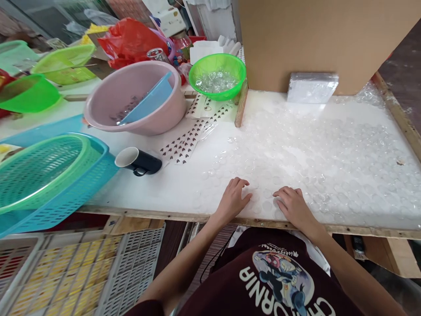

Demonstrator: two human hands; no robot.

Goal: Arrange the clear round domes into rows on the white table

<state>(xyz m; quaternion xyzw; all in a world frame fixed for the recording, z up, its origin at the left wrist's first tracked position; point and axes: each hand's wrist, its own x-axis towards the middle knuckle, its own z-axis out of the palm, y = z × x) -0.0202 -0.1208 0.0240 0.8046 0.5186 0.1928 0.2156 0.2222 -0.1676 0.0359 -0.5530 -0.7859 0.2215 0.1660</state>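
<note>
Many small clear round pieces (355, 175) lie spread over the white tabletop (184, 188), mostly in front of me and to the right. My left hand (233, 197) rests low over the table near the front edge, thumb and fingers apart, with nothing visible between them. A little to its right, my right hand (292, 204) is bent over the clear pieces, its thumb apart from the forefinger. Whether the fingertips touch any piece cannot be made out. A dark mug (144, 162) lies on its side to the left.
A pink basin (158, 118) holds a blue scoop-like piece (148, 103) and small clear bits. Behind are a green bowl (226, 94) of clear pieces, a cardboard sheet (312, 39) and a plastic-wrapped block (312, 87). Blue and green baskets (95, 175) stand left. Wooden strips (397, 114) edge the table.
</note>
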